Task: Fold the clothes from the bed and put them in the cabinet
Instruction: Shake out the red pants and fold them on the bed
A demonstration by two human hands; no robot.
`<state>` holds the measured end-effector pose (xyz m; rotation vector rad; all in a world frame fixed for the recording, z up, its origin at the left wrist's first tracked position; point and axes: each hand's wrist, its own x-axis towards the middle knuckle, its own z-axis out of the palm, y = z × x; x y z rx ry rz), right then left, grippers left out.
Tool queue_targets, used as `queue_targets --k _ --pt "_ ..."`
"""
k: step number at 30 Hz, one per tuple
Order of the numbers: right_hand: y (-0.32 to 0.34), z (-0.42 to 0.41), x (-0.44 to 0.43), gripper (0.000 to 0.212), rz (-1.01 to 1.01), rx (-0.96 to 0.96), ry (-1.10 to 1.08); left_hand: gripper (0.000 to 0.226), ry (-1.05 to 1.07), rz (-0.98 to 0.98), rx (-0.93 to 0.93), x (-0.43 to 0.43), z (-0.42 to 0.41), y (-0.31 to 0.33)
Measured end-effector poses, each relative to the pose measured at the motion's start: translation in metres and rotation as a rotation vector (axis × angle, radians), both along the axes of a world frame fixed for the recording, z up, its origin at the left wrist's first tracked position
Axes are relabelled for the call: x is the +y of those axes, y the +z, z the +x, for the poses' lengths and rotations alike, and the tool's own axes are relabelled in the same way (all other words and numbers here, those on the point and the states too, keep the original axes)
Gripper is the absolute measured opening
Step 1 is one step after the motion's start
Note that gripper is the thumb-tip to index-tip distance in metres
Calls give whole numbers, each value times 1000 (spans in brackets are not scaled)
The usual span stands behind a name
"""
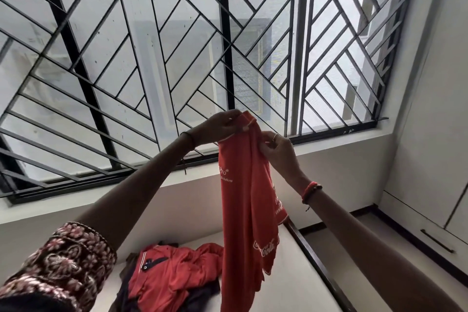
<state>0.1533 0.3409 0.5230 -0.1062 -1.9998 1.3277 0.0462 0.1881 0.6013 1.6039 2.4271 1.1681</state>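
- A red shirt hangs at centre frame, held high, apparently so its length drops straight for folding.
- Left hand and right hand pinch its top edge, fingers closed on the cloth.
- Unfolded clothes lie on the bed below; the cabinet stands at right.

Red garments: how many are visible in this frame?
2. One red shirt hangs from the left hand and right hand, before the window. One red polo shirt lies crumpled on the bed; more may be hidden beneath it.
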Motion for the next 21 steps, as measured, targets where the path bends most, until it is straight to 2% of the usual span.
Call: queue_targets --k 3,5,10,15,18,21 --pt "-20 -4 6 5 208 -139 -71 19 53 78 -17 2 -3 5" --pt "-37 -6 13 6 223 -204 -78 16 112 129 10 2 -7 8" --pt "-71 -10 32 11 267 -333 -154 40 291 266 39 -2 -15 10" --pt "-99 -2 47 19 305 -331 -175 30 461 298 34 -4 -24 11" --pt "-116 9 54 50 429 -176 -127 35 523 286 25 -4 -25 11" --pt "-129 21 59 87 717 -155 -163 41 557 258 17 -2 -24 12"
